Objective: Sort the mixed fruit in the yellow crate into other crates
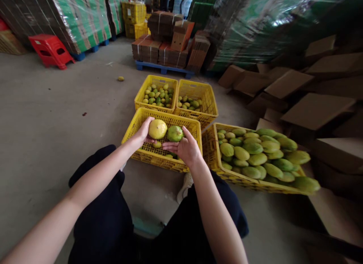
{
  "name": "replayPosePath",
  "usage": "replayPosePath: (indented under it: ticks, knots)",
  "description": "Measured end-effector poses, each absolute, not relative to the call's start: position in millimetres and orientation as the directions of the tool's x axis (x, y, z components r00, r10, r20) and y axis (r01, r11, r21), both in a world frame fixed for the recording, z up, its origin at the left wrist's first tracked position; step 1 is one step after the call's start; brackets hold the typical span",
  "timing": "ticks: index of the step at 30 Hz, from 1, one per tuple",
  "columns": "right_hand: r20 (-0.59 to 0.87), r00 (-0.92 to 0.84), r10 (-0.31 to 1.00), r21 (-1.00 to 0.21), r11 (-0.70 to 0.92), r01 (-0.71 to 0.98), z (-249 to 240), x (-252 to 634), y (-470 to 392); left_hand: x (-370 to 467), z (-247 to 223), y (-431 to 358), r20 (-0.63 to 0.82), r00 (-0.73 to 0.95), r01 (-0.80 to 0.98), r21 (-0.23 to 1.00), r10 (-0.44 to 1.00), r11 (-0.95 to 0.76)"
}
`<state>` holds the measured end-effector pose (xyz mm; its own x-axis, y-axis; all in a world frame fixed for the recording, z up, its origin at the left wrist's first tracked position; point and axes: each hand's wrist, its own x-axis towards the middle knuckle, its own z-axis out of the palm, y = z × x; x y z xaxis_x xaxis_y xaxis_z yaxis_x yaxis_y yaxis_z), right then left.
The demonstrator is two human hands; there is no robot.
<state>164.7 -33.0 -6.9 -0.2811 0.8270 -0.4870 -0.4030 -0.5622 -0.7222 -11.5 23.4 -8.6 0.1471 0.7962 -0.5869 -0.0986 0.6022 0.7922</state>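
Note:
My left hand (144,133) is wrapped around the side of a yellow papaya (157,129), its end turned up toward me. In my right hand (187,146) rests a smaller-looking green papaya (175,134), thumb on its side and fingers stretched below it. The two fruits are side by side, a narrow gap between them. Both hands hover over a yellow plastic crate (138,155) between my knees, where a few papayas lie at the bottom, partly hidden by my hands. At the right, another yellow crate (217,158) is heaped with green-yellow papayas (256,148).
Beyond stand two more yellow crates (155,107) (210,112) holding fruit. One loose yellow fruit (120,78) lies on the concrete floor. Cardboard boxes (317,111) pile up at right. A red stool (51,50) and a blue pallet (164,68) of flattened cartons are farther back.

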Motion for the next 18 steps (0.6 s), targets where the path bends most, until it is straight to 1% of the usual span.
replayPosePath:
  ticks: [4, 9, 15, 18]
  knots:
    - [-0.485, -0.276, 0.83, -0.722, -0.558, -0.409, -9.6, 165.5, -31.3, -10.6, -10.5, 22.5, -0.578, 0.118, -0.104, 0.801, 0.807, 0.589]
    - [-0.48, -0.255, 0.839, -0.747, -0.543, -0.384, -10.4, 166.5, -31.2, -11.9, -17.1, 24.7, -0.566, 0.136, -0.123, 0.805, 0.813, 0.58]
    - [-0.421, -0.27, 0.866, -0.779, -0.497, -0.381, -14.4, 163.2, -31.7, -11.9, -20.3, 26.4, -0.542, 0.16, -0.146, 0.814, 0.825, 0.562]
    - [-0.386, -0.264, 0.884, -0.784, -0.466, -0.41, -15.9, 160.3, -31.6, -8.5, -16.6, 23.7, -0.539, 0.157, -0.13, 0.82, 0.828, 0.558]
